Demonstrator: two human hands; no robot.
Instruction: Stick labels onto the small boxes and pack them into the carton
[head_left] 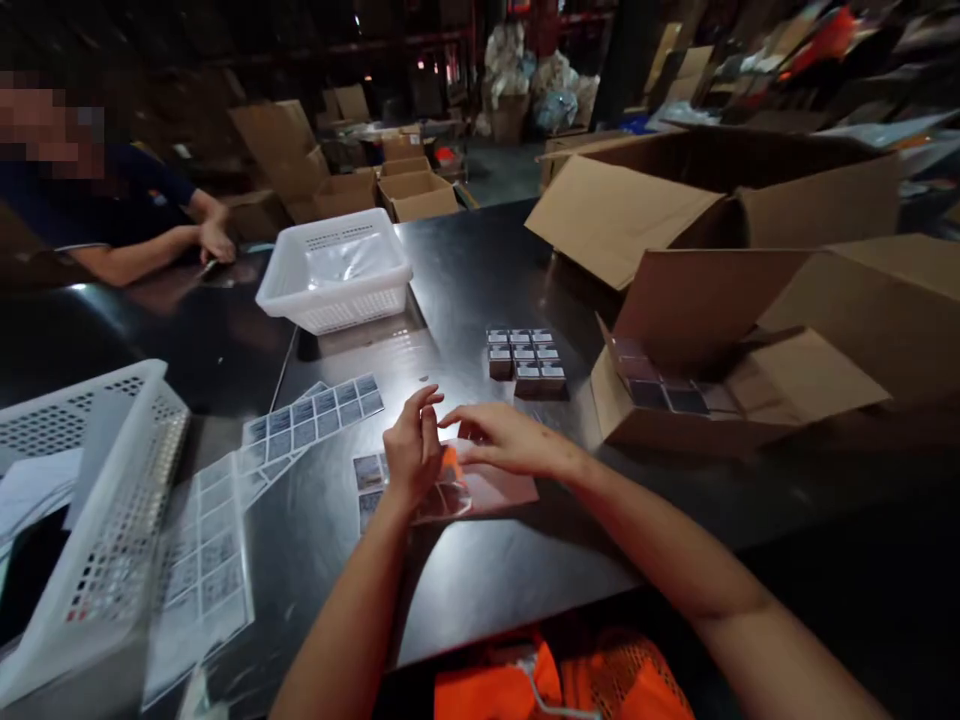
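Note:
My left hand [414, 443] is over a sheet of picture labels [369, 474], its fingers stretched upward and holding nothing I can see. Close beside it on the right, my right hand [514, 437] hovers with thumb and forefinger apart. Under the two hands lies a shiny clear film or bag [453, 497] with an orange patch, which may be a reflection. A pale flat sheet [510, 488] sticks out to the right below my right hand. Beyond my hands stands a block of several small boxes [527, 355] with labelled tops.
More label sheets [315, 420] lie at the left, near a white perforated basket [161, 400]. Another white basket [337, 300] with clear bags stands farther back. An open carton [675, 432] of small dark boxes and a larger carton [622, 215] are at right. A co-worker's hand [216, 240] rests far left.

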